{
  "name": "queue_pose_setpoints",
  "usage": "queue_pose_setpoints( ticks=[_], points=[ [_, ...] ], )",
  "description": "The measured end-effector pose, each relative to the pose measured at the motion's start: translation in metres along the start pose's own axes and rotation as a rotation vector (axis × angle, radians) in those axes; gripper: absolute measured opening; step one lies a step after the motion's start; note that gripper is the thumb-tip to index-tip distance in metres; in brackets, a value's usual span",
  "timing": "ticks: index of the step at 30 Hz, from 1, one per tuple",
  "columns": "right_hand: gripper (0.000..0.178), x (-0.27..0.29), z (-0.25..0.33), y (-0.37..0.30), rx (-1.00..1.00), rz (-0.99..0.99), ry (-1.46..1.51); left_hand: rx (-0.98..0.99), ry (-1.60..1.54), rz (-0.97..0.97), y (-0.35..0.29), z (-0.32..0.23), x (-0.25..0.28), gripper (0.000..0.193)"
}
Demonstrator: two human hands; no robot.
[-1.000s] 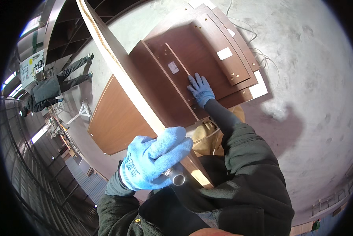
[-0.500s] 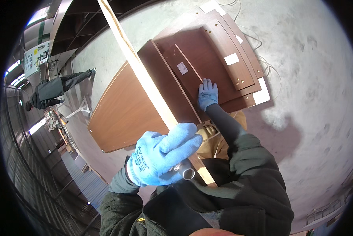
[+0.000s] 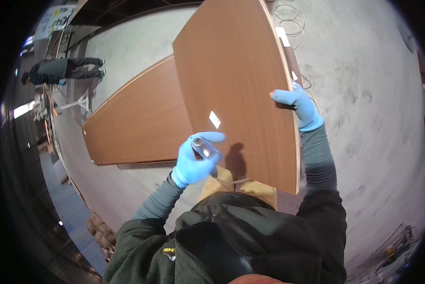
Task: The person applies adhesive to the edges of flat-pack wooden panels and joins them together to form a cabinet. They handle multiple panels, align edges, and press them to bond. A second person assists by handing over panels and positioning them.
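Note:
A large brown wooden panel (image 3: 236, 66) lies in front of me, its broad face toward me and a small white label (image 3: 214, 119) on it. My right hand (image 3: 304, 108), in a blue glove, grips this panel's right edge, with the thumb over the face and the fingers round the side. Over the panel's lower left edge, my left hand (image 3: 196, 161) is closed around a silver cylindrical hand tool (image 3: 202, 146); its exact kind does not show. Near my knees a pale hose (image 3: 231, 181) runs below that hand. To the left lies a second brown panel (image 3: 136, 118), partly covered by the first.
On the far left another person (image 3: 63, 71) stands near a white trestle (image 3: 79, 103). Coiled cable (image 3: 290, 21) lies on the grey floor (image 3: 359, 104) at the far right. Dark shelving or framing (image 3: 122, 12) lines the far edge.
The panel seen edge-on has come down, its face now covering the smaller boards. My right hand has moved from those boards to the panel's right edge. My left hand has left the panel's edge.

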State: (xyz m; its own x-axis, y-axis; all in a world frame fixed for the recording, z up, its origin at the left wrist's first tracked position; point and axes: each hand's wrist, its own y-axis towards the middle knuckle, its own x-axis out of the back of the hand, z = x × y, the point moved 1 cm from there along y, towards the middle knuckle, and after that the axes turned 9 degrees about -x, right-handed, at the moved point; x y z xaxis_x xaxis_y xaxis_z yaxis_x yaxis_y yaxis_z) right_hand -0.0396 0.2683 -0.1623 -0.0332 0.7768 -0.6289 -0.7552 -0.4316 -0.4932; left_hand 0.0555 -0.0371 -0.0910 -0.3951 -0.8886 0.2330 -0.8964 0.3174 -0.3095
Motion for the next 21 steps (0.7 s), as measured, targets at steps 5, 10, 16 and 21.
queue_pose_setpoints(
  ticks=[5, 10, 16, 21],
  points=[
    [0.025, 0.001, 0.010, -0.008, -0.047, -0.132, -0.173, 0.609, -0.631, -0.574, -0.064, 0.164, 0.050, 0.027],
    [0.019, -0.041, 0.028, -0.018, -0.044, -0.120, -0.278, 0.593, -0.544, -0.596, -0.105, 0.269, 0.040, 0.028],
    [0.010, -0.103, 0.040, -0.034, 0.051, -0.120, -0.428, 0.826, -1.163, -0.674, -0.115, 0.353, -0.013, 0.007],
    [0.004, -0.150, 0.043, -0.047, 0.038, -0.215, -0.566, 0.667, -1.459, -0.759, -0.121, 0.378, -0.054, 0.011]
  ],
)
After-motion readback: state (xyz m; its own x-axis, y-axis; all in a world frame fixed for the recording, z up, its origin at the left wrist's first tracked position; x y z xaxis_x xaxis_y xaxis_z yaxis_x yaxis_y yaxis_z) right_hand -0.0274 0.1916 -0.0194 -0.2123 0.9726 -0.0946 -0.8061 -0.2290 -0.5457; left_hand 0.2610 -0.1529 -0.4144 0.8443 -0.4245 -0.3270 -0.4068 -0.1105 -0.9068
